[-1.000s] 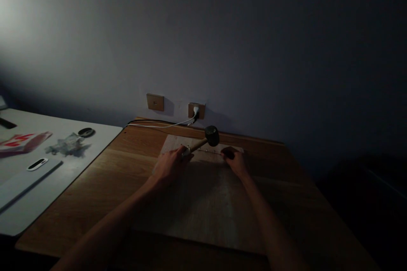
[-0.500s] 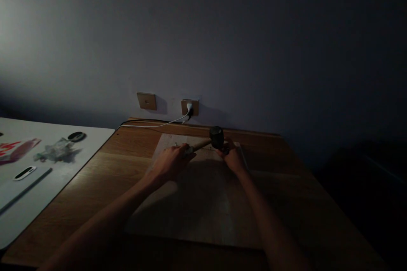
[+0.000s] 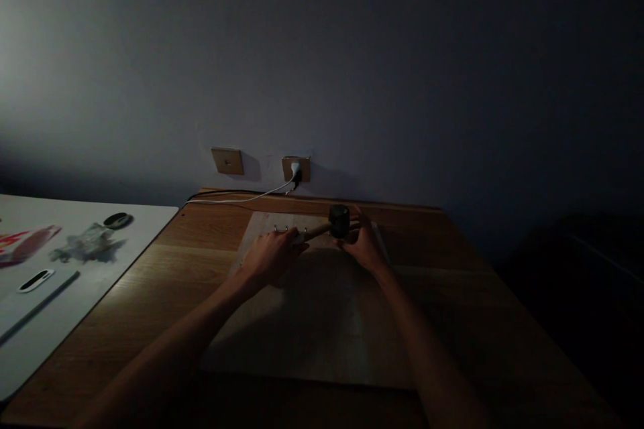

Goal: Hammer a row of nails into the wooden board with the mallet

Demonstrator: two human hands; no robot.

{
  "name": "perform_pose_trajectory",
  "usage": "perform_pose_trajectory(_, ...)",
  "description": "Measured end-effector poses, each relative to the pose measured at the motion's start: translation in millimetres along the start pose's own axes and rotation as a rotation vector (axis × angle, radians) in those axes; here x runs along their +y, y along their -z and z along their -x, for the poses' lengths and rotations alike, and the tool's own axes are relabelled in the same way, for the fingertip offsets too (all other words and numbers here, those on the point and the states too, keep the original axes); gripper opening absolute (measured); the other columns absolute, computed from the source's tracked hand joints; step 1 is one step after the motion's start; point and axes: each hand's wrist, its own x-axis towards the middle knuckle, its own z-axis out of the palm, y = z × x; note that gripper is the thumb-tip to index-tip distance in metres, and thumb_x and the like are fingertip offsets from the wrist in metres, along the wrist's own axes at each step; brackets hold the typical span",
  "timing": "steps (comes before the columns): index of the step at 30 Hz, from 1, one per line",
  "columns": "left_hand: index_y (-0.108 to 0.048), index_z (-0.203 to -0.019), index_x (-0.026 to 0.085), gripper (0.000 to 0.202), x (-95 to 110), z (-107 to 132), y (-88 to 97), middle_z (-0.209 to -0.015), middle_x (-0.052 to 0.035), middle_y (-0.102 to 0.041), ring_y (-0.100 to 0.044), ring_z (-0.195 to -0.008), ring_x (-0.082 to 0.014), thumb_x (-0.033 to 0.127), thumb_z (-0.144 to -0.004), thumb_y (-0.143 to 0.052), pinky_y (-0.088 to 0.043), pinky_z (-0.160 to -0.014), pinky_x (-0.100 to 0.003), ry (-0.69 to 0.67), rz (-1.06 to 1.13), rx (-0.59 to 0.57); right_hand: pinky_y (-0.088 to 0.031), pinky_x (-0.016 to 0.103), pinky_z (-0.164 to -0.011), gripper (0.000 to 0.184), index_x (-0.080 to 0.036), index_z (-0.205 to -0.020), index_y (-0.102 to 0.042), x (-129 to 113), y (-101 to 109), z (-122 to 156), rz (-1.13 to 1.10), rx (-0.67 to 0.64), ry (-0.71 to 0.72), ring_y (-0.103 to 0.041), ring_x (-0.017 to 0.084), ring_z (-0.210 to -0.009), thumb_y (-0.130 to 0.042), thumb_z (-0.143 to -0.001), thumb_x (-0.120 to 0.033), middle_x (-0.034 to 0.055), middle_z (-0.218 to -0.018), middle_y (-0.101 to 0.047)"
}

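Down on a wooden table [image 3: 151,295], a pale board [image 3: 312,342] lies flat, and both hands are over its far part. The left hand [image 3: 269,256] is wrapped around the handle of a mallet [image 3: 322,230], toward the left side of the board. The mallet's dark head is over the board's far part too, and it points to the right, close to the right hand [image 3: 366,248]. The right hand has its fingers bent beside and behind that dark head. I can't tell if they touch it or pinch something small. The two hands are apart from each other, with the mallet between them. A few tiny shiny things [image 3: 286,228] stand in a row on the board's far part, just past the left hand, too small to see well.

Off to the left of the board is a white table [image 3: 145,221]. It has a crumpled see-through bag [image 3: 90,244], a dark oval thing [image 3: 117,221], a red and white packet [image 3: 30,246] and a flat pale thing [image 3: 45,298]. Past the board, a white plug [image 3: 295,169] sits in a wall socket [image 3: 306,167], and its white cord [image 3: 241,201] runs left.
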Motion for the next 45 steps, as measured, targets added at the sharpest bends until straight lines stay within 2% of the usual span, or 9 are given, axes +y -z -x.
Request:
perform_pose_trajectory(6,-0.065,-0.11,0.026,0.039,-22,9,0.8,-0.092,-0.0074,-0.075,-0.073,-0.083,-0.0269,0.058,-0.099,-0.045,-0.043,-0.065,-0.028,0.124,0.096,0.079,-0.058,0.042,-0.079,0.095,-0.029,-0.152,-0.036,-4,4,1,0.071,0.03,0.069,-0.063,0.024,-0.091,-0.084,-0.071,-0.038,0.0093,-0.117,-0.058)
perform_pose_trajectory(11,-0.063,-0.11,0.027,0.04,-53,17,-7.1,-0.087,-0.0061,-0.075,-0.072,-0.084,-0.0274,0.059,-0.101,-0.04,-0.041,-0.063,-0.028,0.222,0.17,0.124,-0.055,0.044,-0.087,0.045,-0.024,-0.13,-0.057,-32,13,-2,0.211,0.074,0.19,-0.063,0.026,-0.094,-0.069,-0.086,-0.031,0.008,-0.102,-0.062)
perform_pose_trajectory(14,-0.063,-0.111,0.027,0.041,-66,17,-12.5,-0.092,-0.0072,-0.076,-0.072,-0.087,-0.0286,0.059,-0.1,-0.04,-0.041,-0.064,-0.028,0.271,0.182,0.128,-0.056,0.04,-0.087,0.02,-0.023,-0.111,-0.067,-65,3,3,0.253,-0.068,0.275,-0.065,0.023,-0.089,-0.056,-0.095,-0.02,0.0068,-0.095,-0.066)
perform_pose_trajectory(20,-0.063,-0.114,0.026,0.043,-70,20,-11.7,-0.094,-0.008,-0.076,-0.073,-0.09,-0.0277,0.059,-0.1,-0.039,-0.043,-0.065,-0.028,0.293,0.216,0.134,-0.051,0.041,-0.106,0.045,-0.02,-0.134,-0.063,-124,-47,32,0.435,-0.501,0.528,-0.057,0.025,-0.128,-0.048,-0.096,-0.003,0.0117,-0.138,-0.062)
perform_pose_trajectory(24,-0.063,-0.112,0.026,0.043,-69,22,-11.4,-0.092,-0.0084,-0.076,-0.073,-0.089,-0.0286,0.059,-0.101,-0.038,-0.042,-0.064,-0.028,0.268,0.176,0.131,-0.057,0.04,-0.095,0.032,-0.018,-0.116,-0.072,-132,-57,36,0.539,-0.611,0.514,-0.063,0.026,-0.115,-0.052,-0.095,-0.004,0.0129,-0.119,-0.07)
perform_pose_trajectory(30,-0.062,-0.112,0.026,0.045,-66,23,-12.1,-0.089,-0.0085,-0.075,-0.073,-0.084,-0.0289,0.06,-0.1,-0.037,-0.04,-0.062,-0.029,0.249,0.153,0.105,-0.057,0.036,-0.084,0.028,-0.02,-0.099,-0.074,-108,-32,22,0.442,-0.559,0.474,-0.065,0.024,-0.101,-0.056,-0.09,-0.001,0.009,-0.1,-0.07)
perform_pose_trajectory(33,-0.062,-0.113,0.026,0.042,-64,25,-8.3,-0.089,-0.0076,-0.075,-0.073,-0.084,-0.0281,0.058,-0.101,-0.039,-0.04,-0.062,-0.028,0.246,0.18,0.116,-0.056,0.037,-0.088,0.03,-0.022,-0.103,-0.075,-74,-6,8,0.228,-0.293,0.314,-0.068,0.022,-0.096,-0.054,-0.089,-0.005,0.0078,-0.101,-0.071)
perform_pose_trajectory(37,-0.063,-0.112,0.026,0.041,-62,24,-3.6,-0.088,-0.007,-0.075,-0.072,-0.083,-0.0271,0.058,-0.101,-0.039,-0.04,-0.062,-0.028,0.248,0.199,0.127,-0.058,0.041,-0.083,0.017,-0.02,-0.091,-0.073,-19,28,-5,0.005,0.115,-0.073,-0.071,0.025,-0.086,-0.062,-0.086,-0.032,0.0087,-0.092,-0.075)
perform_pose_trajectory(45,-0.065,-0.11,0.026,0.043,-28,7,16.8,-0.094,-0.0077,-0.075,-0.072,-0.085,-0.0268,0.061,-0.099,-0.043,-0.044,-0.068,-0.029,0.106,0.13,0.128,-0.057,0.041,-0.074,0.019,-0.021,-0.08,-0.069,21,28,2,-0.03,0.083,-0.166,-0.071,0.026,-0.074,-0.063,-0.076,-0.039,0.0086,-0.078,-0.075)
